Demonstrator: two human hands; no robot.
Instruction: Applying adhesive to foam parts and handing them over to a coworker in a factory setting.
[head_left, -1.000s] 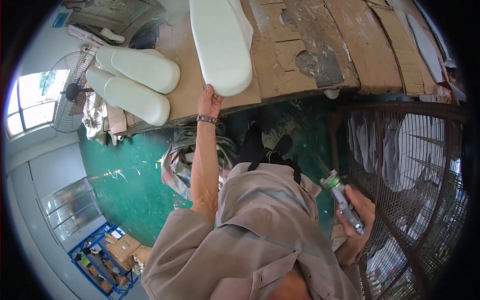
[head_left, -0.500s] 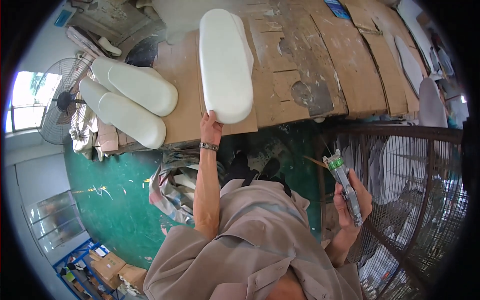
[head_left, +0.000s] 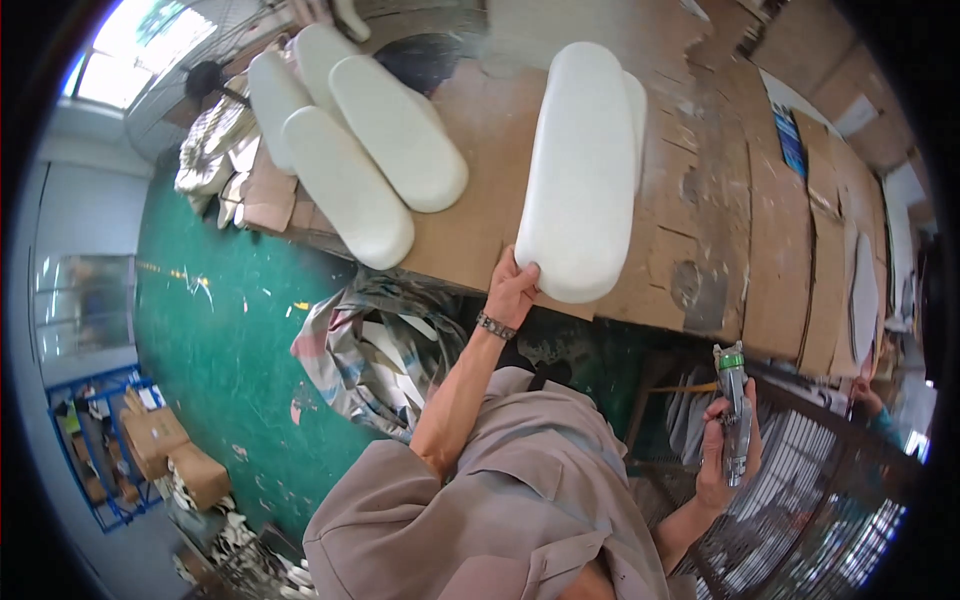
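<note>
My left hand (head_left: 513,288) grips the near end of a white shoe sole (head_left: 578,170), thumb on top. The sole is long, smooth and rounded at both ends. Another white piece (head_left: 637,140) shows just behind its right edge, mostly hidden. In my right hand (head_left: 728,440) is a grey metal spray gun (head_left: 736,410) with a green ring near its nozzle, held upright off the front of the table. Several more white soles (head_left: 345,185) lie overlapping on the table's left part.
Worn cardboard (head_left: 480,200) covers the table. A dark metal rack (head_left: 790,500) stands close by my right arm. Crumpled cloth (head_left: 370,350) lies below the table's front edge, over the green floor (head_left: 220,350). Another person's hand (head_left: 866,396) shows at the far right.
The whole view has swung, so the table and soles sit further right. My left hand keeps hold of the sole, and the spray gun now points more straight up in the picture.
</note>
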